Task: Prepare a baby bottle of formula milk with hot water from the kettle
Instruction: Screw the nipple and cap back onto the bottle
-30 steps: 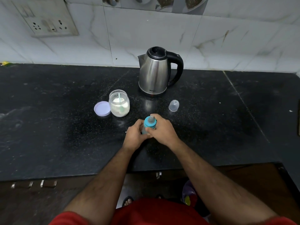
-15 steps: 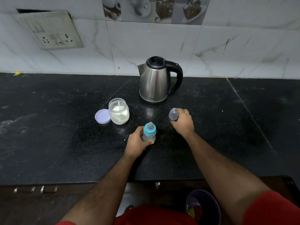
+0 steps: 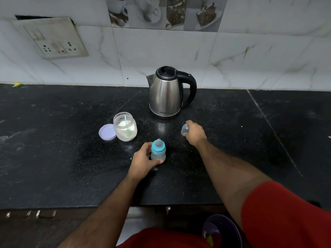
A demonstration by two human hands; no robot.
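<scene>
Upright near the counter (image 3: 53,158)'s front edge, the baby bottle (image 3: 158,153) is wrapped at its body by the left hand (image 3: 143,161). Likely light, smooth plastic; hold the body. Right hand (image 3: 196,134) closes on the clear cap (image 3: 184,129), toward the kettle (image 3: 165,93).

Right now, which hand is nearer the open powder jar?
Left. The left hand grips the baby bottle just in front of and to the right of the powder jar; the right hand is farther right, on the clear cap.
</scene>
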